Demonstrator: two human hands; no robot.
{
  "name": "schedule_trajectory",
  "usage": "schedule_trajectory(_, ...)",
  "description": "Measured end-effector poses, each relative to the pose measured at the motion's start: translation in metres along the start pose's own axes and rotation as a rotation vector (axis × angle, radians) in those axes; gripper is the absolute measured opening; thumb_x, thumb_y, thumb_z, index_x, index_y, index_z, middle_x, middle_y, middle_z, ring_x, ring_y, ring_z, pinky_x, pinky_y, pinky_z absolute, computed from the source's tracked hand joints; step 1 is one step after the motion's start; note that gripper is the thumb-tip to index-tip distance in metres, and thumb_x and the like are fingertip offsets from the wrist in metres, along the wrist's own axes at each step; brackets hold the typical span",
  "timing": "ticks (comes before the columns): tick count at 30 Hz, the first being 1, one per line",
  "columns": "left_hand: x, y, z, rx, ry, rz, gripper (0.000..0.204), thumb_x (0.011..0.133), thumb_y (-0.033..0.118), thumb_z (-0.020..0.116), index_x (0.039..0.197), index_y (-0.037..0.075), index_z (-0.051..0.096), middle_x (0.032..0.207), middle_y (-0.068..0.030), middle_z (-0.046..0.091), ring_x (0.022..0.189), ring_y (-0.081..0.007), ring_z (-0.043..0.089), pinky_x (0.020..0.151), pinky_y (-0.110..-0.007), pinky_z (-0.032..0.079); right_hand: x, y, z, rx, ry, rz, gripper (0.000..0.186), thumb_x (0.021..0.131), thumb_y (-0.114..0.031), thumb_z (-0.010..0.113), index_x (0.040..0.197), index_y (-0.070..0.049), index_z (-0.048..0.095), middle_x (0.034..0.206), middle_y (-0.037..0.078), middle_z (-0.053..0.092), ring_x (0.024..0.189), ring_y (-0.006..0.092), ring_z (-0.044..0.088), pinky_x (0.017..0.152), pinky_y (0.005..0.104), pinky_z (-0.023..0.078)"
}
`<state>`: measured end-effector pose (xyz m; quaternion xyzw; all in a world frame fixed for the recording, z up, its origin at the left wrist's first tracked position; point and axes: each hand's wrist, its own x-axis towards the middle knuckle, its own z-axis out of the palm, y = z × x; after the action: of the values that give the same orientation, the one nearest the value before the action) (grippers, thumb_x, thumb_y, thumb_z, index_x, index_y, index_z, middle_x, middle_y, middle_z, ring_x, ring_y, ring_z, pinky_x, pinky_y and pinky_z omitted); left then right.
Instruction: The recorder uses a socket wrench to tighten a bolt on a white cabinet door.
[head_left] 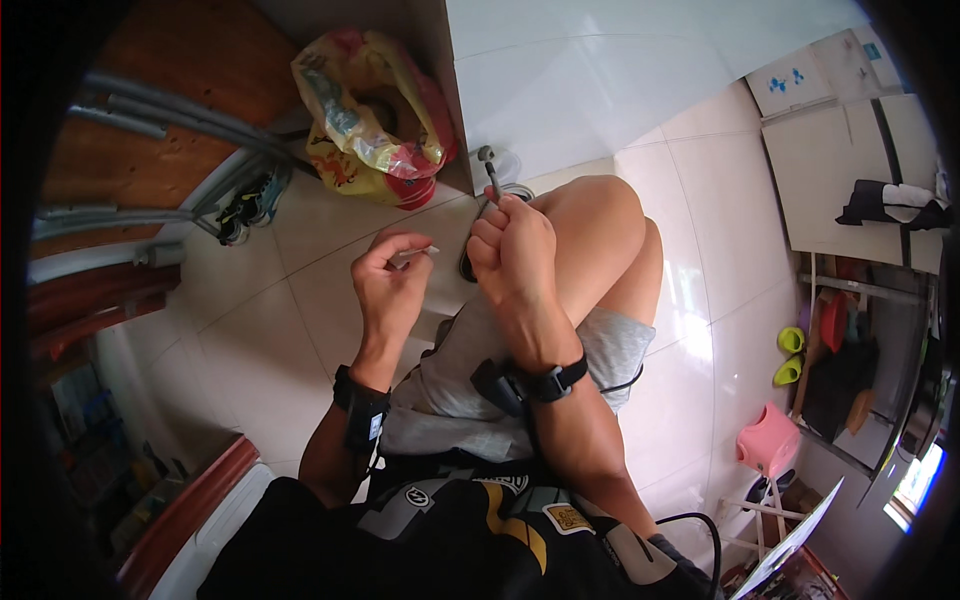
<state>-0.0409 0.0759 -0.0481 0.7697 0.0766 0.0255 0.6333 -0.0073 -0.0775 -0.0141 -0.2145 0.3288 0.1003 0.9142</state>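
Above my lap, my right hand (520, 250) is closed in a fist around a slim dark rod-like tool (494, 180). The tool points away from me and ends in a small rounded head; its exact kind is not clear. To the left, my left hand (388, 290) pinches a small, thin whitish piece (431, 249) between thumb and fingers. Most of that piece is covered by the fingers. The two hands are apart, over the tiled floor and my bent legs in grey shorts (450, 390).
A yellow and red plastic bag (400, 150) stands open at the far left, beside a white panel (570, 90). Shoes (250, 205) lie near metal tubes. On the right are white cabinets (835, 180), yellow-green slippers (790, 355) and a pink plastic item (768, 440).
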Motion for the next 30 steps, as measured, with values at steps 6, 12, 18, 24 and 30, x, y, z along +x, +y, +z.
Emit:
schedule_trajectory(6, -0.002, 0.008, 0.002, -0.037, 0.008, -0.099, 0.013, 0.078, -0.008, 0.061, 0.088, -0.005, 0.069, 0.094, -0.0017, 0.064, 0.076, -0.0065, 0.058, 0.065, -0.023, 0.047, -0.017, -0.004, 0.016, -0.013, -0.036, -0.077, 0.012, 0.099, -0.006, 0.040, 0.108, -0.004, 0.047, 0.061, -0.005, 0.031, 0.046, 0.0059, 0.027, 0.041, 0.0243, 0.019)
schedule_trajectory(12, 0.001, 0.007, -0.001, -0.137, 0.013, -0.155, 0.014, 0.077, -0.007, 0.062, 0.089, -0.004, 0.069, 0.096, -0.0018, 0.065, 0.074, -0.0069, 0.058, 0.064, -0.022, 0.047, -0.021, -0.005, 0.021, 0.015, -0.018, 0.000, 0.011, 0.102, -0.010, 0.041, 0.106, -0.003, 0.049, 0.061, -0.007, 0.028, 0.045, 0.0058, 0.024, 0.039, 0.0231, 0.019)
schedule_trajectory(18, 0.001, -0.007, -0.001, 0.012, 0.055, -0.038, 0.012, 0.077, -0.007, 0.063, 0.087, -0.003, 0.069, 0.092, -0.0010, 0.067, 0.072, -0.0069, 0.058, 0.064, -0.022, 0.046, 0.008, -0.001, 0.009, 0.079, 0.029, 0.004, 0.011, 0.102, -0.010, 0.041, 0.107, -0.002, 0.048, 0.061, -0.007, 0.028, 0.045, 0.0058, 0.024, 0.039, 0.0228, 0.018)
schedule_trajectory(24, 0.004, -0.005, -0.003, 0.113, -0.012, -0.055, 0.015, 0.078, -0.008, 0.062, 0.090, -0.003, 0.070, 0.096, -0.0012, 0.066, 0.078, -0.0079, 0.060, 0.067, -0.021, 0.047, 0.009, -0.003, 0.009, 0.068, 0.055, -0.007, 0.010, 0.100, -0.008, 0.041, 0.106, -0.003, 0.048, 0.062, -0.007, 0.029, 0.046, 0.0052, 0.025, 0.039, 0.0230, 0.018)
schedule_trajectory(30, 0.011, 0.003, 0.012, -0.038, 0.010, -0.036, 0.020, 0.076, -0.012, 0.065, 0.094, -0.002, 0.069, 0.095, -0.0055, 0.068, 0.082, -0.0136, 0.064, 0.074, -0.028, 0.052, -0.003, -0.009, 0.010, 0.047, 0.063, -0.045, 0.009, 0.099, -0.006, 0.041, 0.102, -0.004, 0.048, 0.062, -0.007, 0.029, 0.046, 0.0048, 0.024, 0.039, 0.0229, 0.018)
